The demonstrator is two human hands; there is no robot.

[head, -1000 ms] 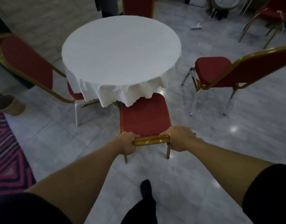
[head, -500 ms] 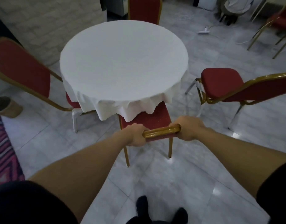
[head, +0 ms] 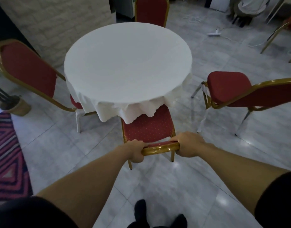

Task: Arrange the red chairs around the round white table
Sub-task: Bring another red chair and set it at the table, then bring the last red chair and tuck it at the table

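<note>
We hold the near chair point(head: 148, 129) by the gold top rail of its back, our left hand point(head: 136, 150) at one end and our right hand point(head: 188, 144) at the other, fingers of both clamped around the rail. Its seat faces the table point(head: 127, 63) and its front edge sits tucked under the hanging white cloth at the table's near edge. A second chair point(head: 28, 71) stands at the table's left edge, seat partly under the cloth. A third chair point(head: 228, 88) stands off the right edge, apart from the table. A fourth chair point(head: 150, 11) stands at the far edge. A striped rug point(head: 7, 155) lies on the tiled floor point(head: 207, 162) to the left
</note>
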